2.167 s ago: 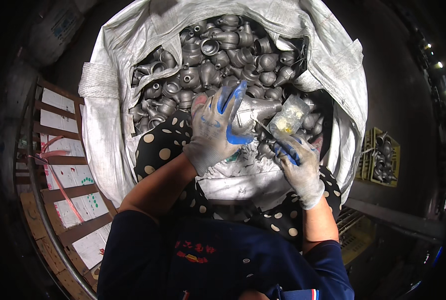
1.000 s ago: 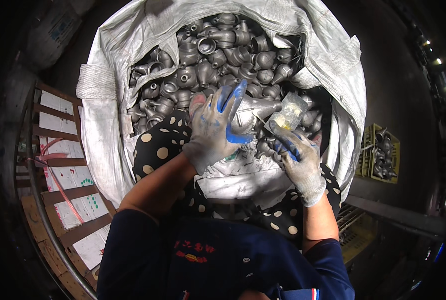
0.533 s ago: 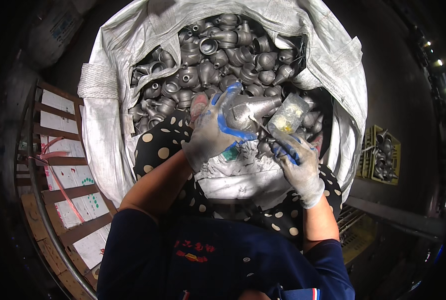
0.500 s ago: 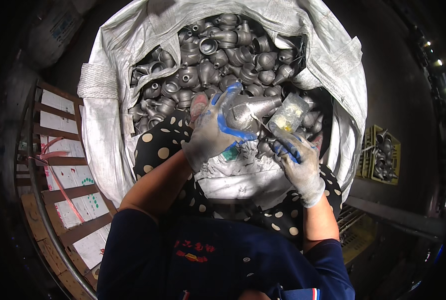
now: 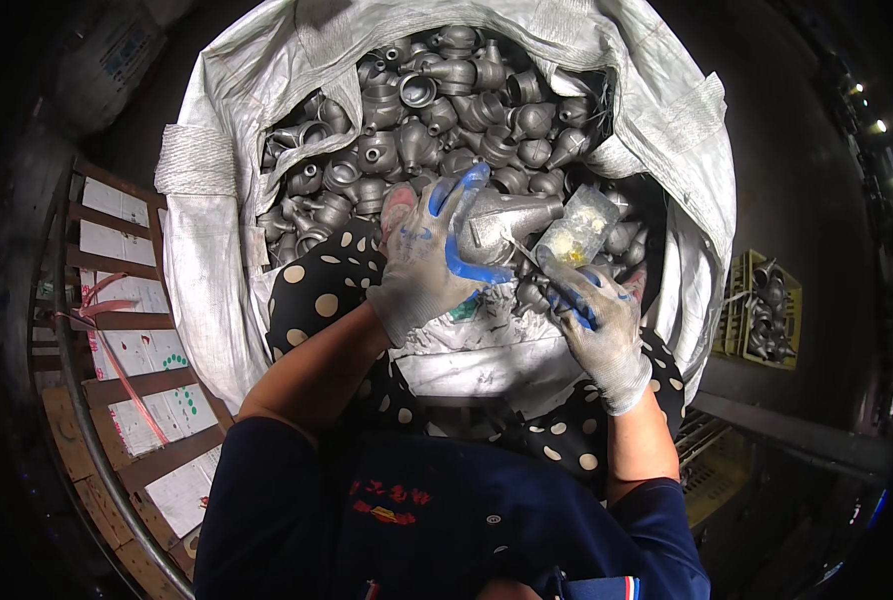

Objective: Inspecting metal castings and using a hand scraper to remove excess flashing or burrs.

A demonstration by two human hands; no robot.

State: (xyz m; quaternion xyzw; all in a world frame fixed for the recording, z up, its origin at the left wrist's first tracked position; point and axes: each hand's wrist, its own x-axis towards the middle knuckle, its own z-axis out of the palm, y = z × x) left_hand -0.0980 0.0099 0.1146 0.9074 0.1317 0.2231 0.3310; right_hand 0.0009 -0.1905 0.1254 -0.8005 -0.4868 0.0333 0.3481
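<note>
My left hand (image 5: 422, 255), in a grey glove with blue coating, curves its thumb and fingers around the wide end of a large grey metal reducer-shaped fitting (image 5: 507, 220). The fitting lies on its side, narrow end toward the right. My right hand (image 5: 602, 320), gloved likewise, is closed with fingers bent. A thin pale rod-like tool (image 5: 523, 250) runs from its fingertips to the fitting's surface; its grip is hidden. Just beyond the right fingers sits a cloudy clear block or box (image 5: 582, 225) with white and yellow patches; I cannot tell whether they touch it.
Around the work is a big white woven sack (image 5: 202, 250) full of grey metal fittings (image 5: 417, 145). White sheeting (image 5: 467, 370) covers the near side. A yellow crate (image 5: 792, 310) with more fittings stands right; a slatted wooden rack (image 5: 117, 315) stands left.
My left hand has shifted slightly, and the fitting has turned a little in it. The right hand and thin tool have barely moved.
</note>
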